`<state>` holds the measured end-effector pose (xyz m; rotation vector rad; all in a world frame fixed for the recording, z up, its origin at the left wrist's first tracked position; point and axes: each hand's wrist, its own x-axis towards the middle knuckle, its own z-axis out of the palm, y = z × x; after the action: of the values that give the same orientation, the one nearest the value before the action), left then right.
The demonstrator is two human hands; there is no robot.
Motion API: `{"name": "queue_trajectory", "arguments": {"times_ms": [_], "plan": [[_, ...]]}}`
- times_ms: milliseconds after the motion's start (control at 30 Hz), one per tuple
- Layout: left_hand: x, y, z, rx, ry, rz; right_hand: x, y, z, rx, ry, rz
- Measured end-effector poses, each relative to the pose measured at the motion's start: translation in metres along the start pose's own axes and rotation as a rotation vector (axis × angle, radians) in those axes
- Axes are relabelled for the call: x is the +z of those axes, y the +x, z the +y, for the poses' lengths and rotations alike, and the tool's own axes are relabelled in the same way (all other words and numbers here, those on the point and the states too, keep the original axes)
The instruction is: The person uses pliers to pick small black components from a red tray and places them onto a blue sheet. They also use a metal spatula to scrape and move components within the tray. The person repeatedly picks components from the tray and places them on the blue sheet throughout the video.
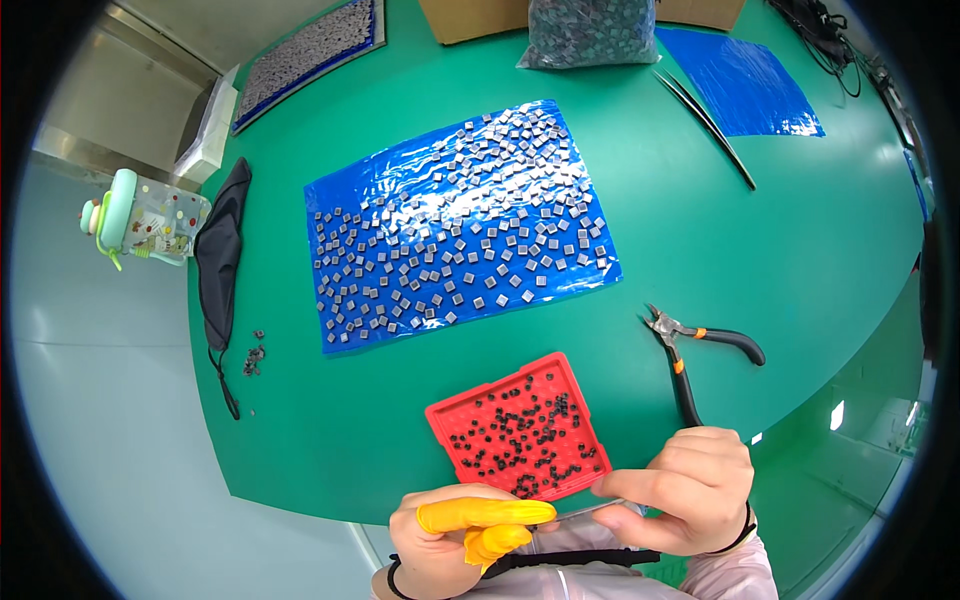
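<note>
A green table [700,230] carries a blue sheet [400,190] strewn with small grey squares at its middle. A red tray [443,420] of black bits sits at the near edge. Past that edge, the left hand [450,545], yellow-cotted fingers [485,514] pinched, and the right hand [690,490] grip a thin clear strip [585,509] between them.
</note>
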<state>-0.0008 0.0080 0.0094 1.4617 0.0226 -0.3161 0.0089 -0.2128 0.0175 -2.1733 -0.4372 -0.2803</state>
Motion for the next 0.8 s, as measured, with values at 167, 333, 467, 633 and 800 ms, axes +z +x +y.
{"name": "queue_trajectory", "arguments": {"times_ms": [167, 333, 467, 633, 800], "plan": [[-0.001, 0.0, 0.002, -0.004, 0.036, 0.005, -0.004, 0.002, -0.002, -0.017, -0.064, -0.027], [0.001, 0.0, 0.007, 0.06, 0.197, 0.032, -0.007, 0.002, -0.005, 0.003, -0.078, -0.064], [-0.002, -0.001, -0.001, 0.177, 0.267, 0.036, -0.007, 0.001, -0.006, 0.064, -0.028, -0.089], [0.003, 0.001, -0.002, 0.214, 0.24, 0.062, -0.003, 0.0, -0.006, 0.181, 0.116, -0.082], [0.001, 0.002, -0.001, 0.251, 0.313, 0.046, -0.009, 0.004, -0.009, 0.264, 0.188, -0.163]]}}
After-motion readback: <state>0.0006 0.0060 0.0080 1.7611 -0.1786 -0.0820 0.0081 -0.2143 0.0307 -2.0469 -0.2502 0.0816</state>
